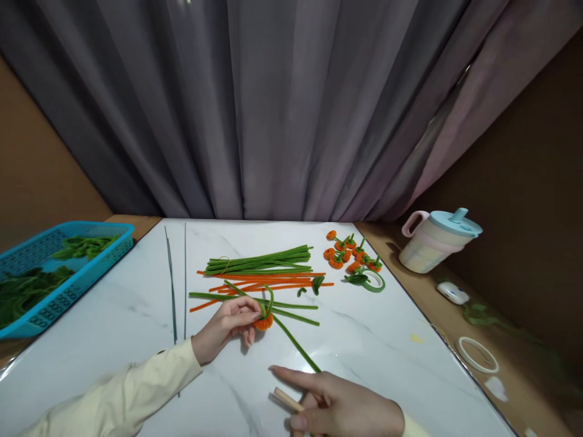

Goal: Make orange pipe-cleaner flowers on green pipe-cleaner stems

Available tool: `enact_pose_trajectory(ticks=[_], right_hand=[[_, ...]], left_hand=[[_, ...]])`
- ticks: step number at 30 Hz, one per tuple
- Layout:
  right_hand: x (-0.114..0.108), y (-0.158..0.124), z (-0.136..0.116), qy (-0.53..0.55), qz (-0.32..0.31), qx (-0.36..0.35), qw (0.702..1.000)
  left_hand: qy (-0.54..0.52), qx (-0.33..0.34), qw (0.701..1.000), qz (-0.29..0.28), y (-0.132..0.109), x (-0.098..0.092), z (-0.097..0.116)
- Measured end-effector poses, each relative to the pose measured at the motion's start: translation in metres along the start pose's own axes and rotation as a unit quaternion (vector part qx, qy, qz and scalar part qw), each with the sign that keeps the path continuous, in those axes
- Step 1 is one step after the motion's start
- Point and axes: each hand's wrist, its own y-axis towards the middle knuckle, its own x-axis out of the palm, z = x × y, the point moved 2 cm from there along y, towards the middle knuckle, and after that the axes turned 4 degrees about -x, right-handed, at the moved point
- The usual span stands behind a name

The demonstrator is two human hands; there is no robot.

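Observation:
My left hand (239, 320) pinches a small orange pumpkin (263, 322) made of pipe cleaner, with a green pipe cleaner curling up from its top. Lower down and to the right, my right hand (339, 400) has its index finger stretched out. The thumb and other fingers there grip a thin wooden stick (288, 399), whose far end is blurred. Loose green pipe cleaners (298, 345) lie behind and beside the pumpkin. Beyond them are orange pipe cleaners (273, 279) and a bundle of green pipe cleaners (259, 262).
Several finished orange pumpkins (336, 262) sit at the back right near a roll of green tape (374, 281). Thin wires (185, 273) lie at left. A blue basket (86, 227) holds green pieces. A lidded cup (432, 243), white case (452, 292) and white ring (478, 355) stand right.

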Motion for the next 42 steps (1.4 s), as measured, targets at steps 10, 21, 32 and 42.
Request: enact_pose_trajectory(ticks=[10,21,32,42], right_hand=[[-0.002,0.001,0.011,-0.06,0.005,-0.041,0.997],[-0.001,0.004,0.019,-0.085,-0.012,-0.063,0.994],[0.004,-0.001,0.003,-0.08,0.0,-0.03,0.996],[0.006,-0.002,-0.005,-0.023,0.006,0.023,0.999]], left_hand=[[0.005,-0.011,1.0,-0.003,-0.001,-0.001,0.0],[-0.011,-0.019,1.0,0.006,0.001,-0.006,-0.004],[0.009,-0.011,1.0,0.001,-0.002,-0.003,-0.002],[0.022,-0.01,1.0,-0.002,-0.001,-0.004,-0.003]])
